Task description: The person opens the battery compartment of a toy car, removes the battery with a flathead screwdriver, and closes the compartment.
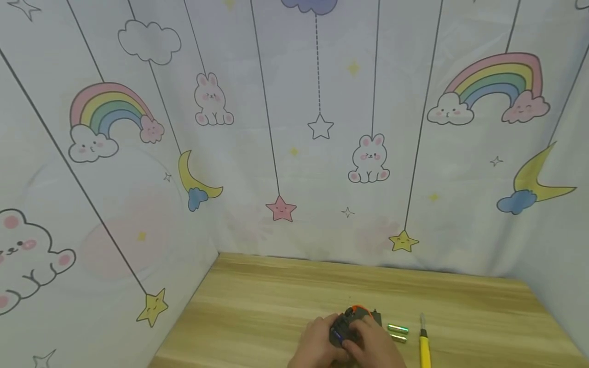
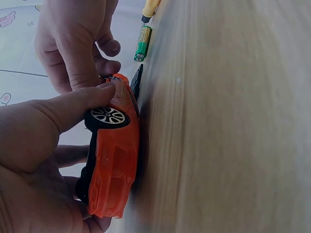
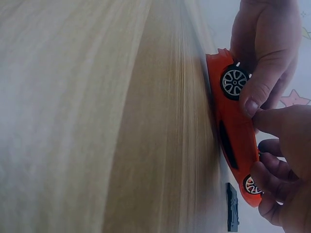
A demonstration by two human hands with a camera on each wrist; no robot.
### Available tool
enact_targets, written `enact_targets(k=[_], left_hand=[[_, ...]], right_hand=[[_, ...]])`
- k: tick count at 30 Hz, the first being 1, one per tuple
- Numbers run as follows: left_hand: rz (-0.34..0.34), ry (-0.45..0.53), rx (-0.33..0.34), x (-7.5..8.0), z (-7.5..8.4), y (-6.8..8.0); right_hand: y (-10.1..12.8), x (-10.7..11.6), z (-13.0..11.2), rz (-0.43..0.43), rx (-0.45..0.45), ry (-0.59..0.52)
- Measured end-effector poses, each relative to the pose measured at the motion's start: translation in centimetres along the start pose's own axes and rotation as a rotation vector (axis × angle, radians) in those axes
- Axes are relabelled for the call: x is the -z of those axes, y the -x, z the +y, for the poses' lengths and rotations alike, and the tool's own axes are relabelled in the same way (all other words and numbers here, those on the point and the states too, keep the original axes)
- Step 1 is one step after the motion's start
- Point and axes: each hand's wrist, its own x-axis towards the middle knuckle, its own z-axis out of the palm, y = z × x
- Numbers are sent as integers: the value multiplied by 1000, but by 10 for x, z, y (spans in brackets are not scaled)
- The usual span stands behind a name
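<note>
**Inspector:** Where is the toy car?

**Assistant:** The orange toy car (image 2: 114, 160) lies upside down, roof on the wooden table (image 1: 257, 306), at the near edge, wheels up. The left hand (image 1: 315, 342) curls round one end, thumb (image 2: 73, 104) pressed by a wheel (image 2: 108, 115). The right hand (image 1: 375, 345) clamps the other end, fingers bent over the underside.

**Inspector:** Surroundings?

**Assistant:** A small black cover (image 3: 232, 208) lies flat just beside the car. To the right lie two green batteries (image 1: 398, 332), side by side. Further right is a yellow-handled screwdriver (image 1: 424, 345), tip pointing to the far side. A cloth printed with rainbows, rabbits and stars (image 1: 294, 128) walls the table on the far, left and right sides.
</note>
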Motion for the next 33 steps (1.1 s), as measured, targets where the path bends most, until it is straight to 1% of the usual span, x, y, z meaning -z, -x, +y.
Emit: enact_targets(k=[7,12,14,17,20,23,26,29,33], left_hand=[[-6,2,30,2,2,-2],[21,-12,5,4,5,-3],[25,-17,-8,3,3,-4],[11,0,5,-1,-2,-5],[-2,24,24,-5,-5,-4],[-6,35,10,-5,-6,-2],[-9,32,-3,-4,-6,-1],[-12,35,2,-3,-5,-1],[-7,19,9,-1,-4,-2]], right_hand=[[0,-2,-2,34,4,55],[-2,-1,-5,58,24,53],[-3,-2,-4,68,50,47],[-3,-6,-2,72,84,35],[-4,-9,1,58,100,22],[-4,-11,1,50,109,14],[-5,-10,1,32,111,-2],[-5,-10,2,20,123,-1],[-5,-11,4,30,135,-5]])
